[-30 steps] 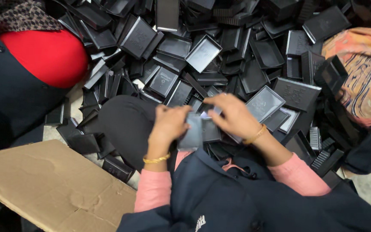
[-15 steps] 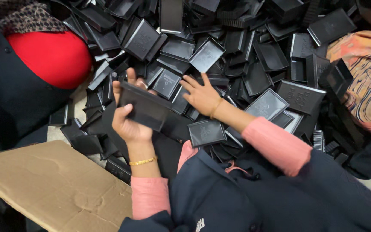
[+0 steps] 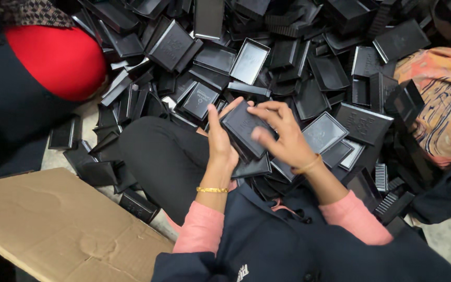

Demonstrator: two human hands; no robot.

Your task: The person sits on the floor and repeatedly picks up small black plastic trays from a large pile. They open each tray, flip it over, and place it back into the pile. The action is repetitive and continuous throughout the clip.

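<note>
A small stack of black plastic trays is held over my lap, tilted. My left hand grips the stack from the left side, thumb up along its edge. From the right, my right hand closes on the same stack with its fingers curled over the top tray's far corner. Both wrists carry gold bangles and pink sleeves. More black trays lie under the stack on my lap.
A big heap of black plastic trays covers the floor ahead. A person in red and dark clothes sits at left, another in patterned orange cloth at right. A flat cardboard sheet lies at lower left.
My left hand brought the tray in from the left toward the middle. My right hand came back from the pile and took hold of the same stack.
</note>
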